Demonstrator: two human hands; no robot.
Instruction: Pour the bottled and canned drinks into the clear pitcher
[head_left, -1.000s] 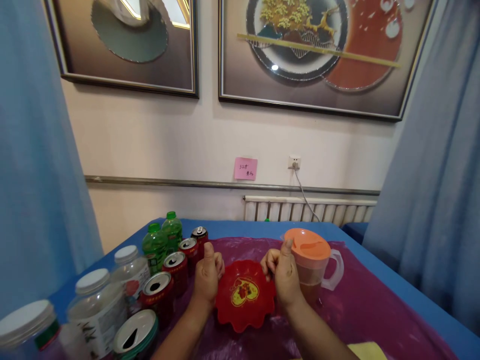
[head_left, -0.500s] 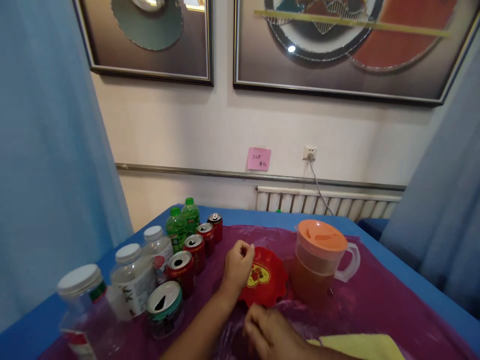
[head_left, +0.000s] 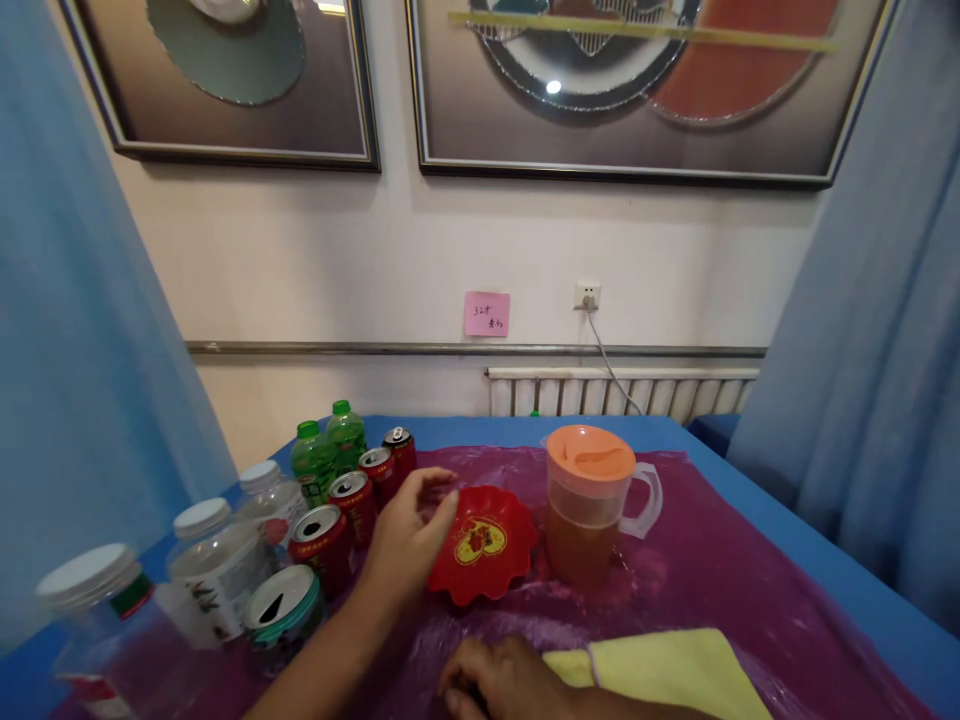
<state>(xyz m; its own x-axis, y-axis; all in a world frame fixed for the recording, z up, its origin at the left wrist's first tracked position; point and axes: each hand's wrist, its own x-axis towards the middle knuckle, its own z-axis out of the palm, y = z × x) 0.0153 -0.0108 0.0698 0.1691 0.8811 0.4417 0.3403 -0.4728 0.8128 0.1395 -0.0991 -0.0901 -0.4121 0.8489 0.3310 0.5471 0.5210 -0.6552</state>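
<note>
My left hand [head_left: 409, 535] is open, its fingers stretched toward the left rim of a red scalloped dish [head_left: 484, 543] with a yellow heart picture inside. My right hand [head_left: 499, 680] lies low near the front edge on the purple plastic sheet [head_left: 697, 580], fingers curled, beside a yellow cloth [head_left: 667, 672]; what it holds, if anything, I cannot make out. A clear pitcher [head_left: 589, 505] with an orange lid and brown liquid stands right of the dish.
Along the left stand several red cans [head_left: 352, 500], two green bottles [head_left: 326, 455], a green-rimmed can [head_left: 281, 610] and white-capped jars [head_left: 214, 565]. Blue curtains hang on both sides. A radiator [head_left: 622, 392] and wall lie behind the blue table [head_left: 825, 590].
Both thumbs were up beside the dish. My right hand dropped to the front edge by the yellow cloth; my left hand opened and reached to the dish's left rim.
</note>
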